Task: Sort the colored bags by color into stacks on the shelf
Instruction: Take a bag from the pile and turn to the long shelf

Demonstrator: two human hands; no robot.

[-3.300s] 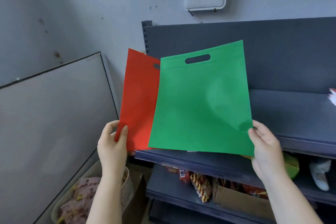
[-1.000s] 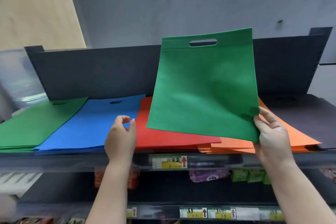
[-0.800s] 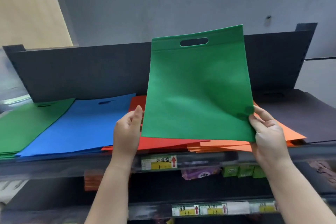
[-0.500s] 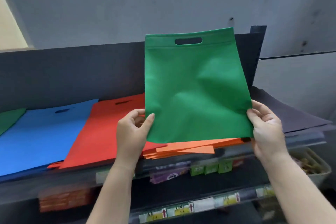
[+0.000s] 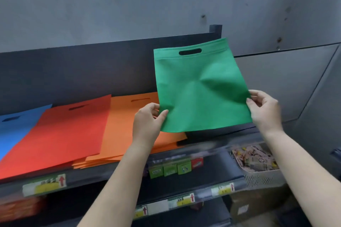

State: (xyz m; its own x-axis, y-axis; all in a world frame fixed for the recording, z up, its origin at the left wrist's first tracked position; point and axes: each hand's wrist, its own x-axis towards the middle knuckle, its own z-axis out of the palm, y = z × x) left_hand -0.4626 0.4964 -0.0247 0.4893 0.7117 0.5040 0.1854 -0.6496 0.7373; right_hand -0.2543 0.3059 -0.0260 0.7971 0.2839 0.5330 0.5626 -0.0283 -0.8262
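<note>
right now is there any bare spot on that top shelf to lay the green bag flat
Hardly any. The blue stack, red stack and orange stack overlap along the top shelf, and dark bags lie under the green bag, which the left hand and right hand hold.

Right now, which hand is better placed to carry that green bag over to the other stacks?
Probably the left hand. It pinches the green bag's lower left corner, nearest the orange stack and red stack. The right hand holds the far corner.
</note>
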